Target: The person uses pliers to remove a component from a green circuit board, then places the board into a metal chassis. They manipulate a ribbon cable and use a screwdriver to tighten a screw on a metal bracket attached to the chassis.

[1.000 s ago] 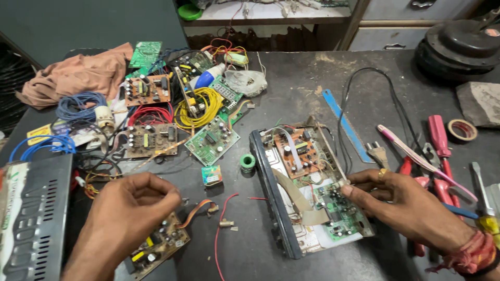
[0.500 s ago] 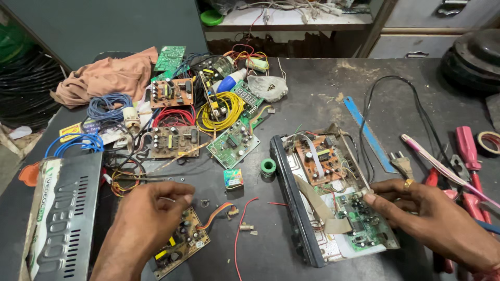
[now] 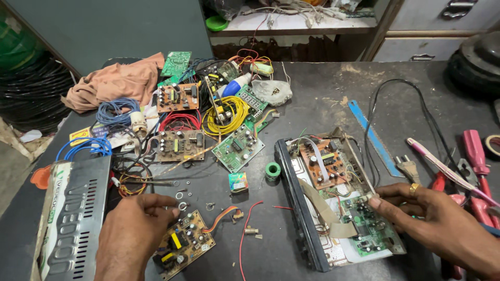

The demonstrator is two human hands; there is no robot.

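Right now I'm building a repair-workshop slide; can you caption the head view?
Left hand beside a small circuit board, right hand at an opened device chassis on a cluttered workbench.

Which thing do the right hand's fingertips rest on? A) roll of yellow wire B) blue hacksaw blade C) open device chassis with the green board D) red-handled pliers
C: the right hand has its fingertips on the open device chassis, at the edge of the green board, while the blue hacksaw blade, yellow wire and red-handled pliers lie untouched.
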